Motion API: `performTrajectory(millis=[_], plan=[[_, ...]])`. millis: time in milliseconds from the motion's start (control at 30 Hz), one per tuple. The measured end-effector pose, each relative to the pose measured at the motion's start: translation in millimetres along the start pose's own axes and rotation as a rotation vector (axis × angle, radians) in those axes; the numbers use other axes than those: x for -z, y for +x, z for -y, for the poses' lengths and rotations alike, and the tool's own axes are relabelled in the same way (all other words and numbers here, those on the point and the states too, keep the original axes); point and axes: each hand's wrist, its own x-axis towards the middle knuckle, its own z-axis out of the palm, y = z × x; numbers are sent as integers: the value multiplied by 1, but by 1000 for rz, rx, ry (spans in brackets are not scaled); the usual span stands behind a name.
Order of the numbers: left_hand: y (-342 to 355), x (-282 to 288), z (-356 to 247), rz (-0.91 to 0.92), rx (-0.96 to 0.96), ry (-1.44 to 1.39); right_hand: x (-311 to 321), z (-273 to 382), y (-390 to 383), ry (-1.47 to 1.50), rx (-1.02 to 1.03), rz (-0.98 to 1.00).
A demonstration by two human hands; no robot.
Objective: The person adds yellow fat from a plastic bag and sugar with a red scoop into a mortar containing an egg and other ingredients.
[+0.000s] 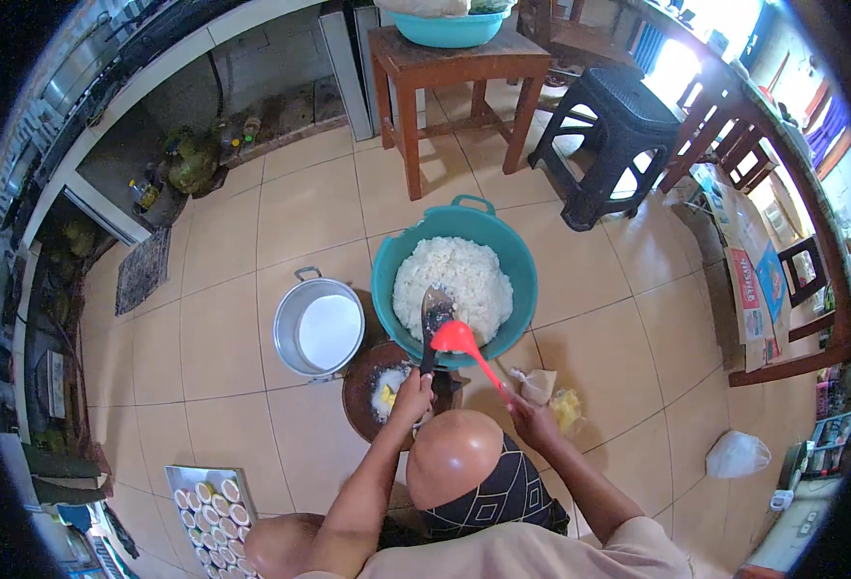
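Observation:
A large teal basin (525,261) holds a mound of white cooked rice (454,275). My left hand (413,398) is closed round the dark handle of a metal spatula (436,307), whose blade rests on the rice. In my right hand (531,421) is the handle of a red ladle (455,337); its bowl is over the near edge of the rice, beside the spatula. Left of the basin stands a metal pot (293,359) with white liquid in it. Partly behind my left hand, a brown round dish (354,394) contains something white and a yellow piece.
Near my right hand lie a small paper packet (539,386) and a clear bag with yellow contents (567,410). A white plastic bag (737,454) is farther right. A tray of small round containers (215,516) lies lower left. A wooden table (406,56) and black stool (628,101) stand beyond the basin.

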Motion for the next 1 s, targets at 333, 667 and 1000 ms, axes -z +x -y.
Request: performTrajectory(millis=[333, 667, 1000], plan=[[-4, -1, -9, 9, -5, -45, -16, -30, 8, 209, -74, -130], [-5, 0, -9, 12, -10, -89, -16, -9, 40, 140, -136, -13], [-22, 2, -9, -199, -60, 128, -10, -39, -5, 581, -211, -290]])
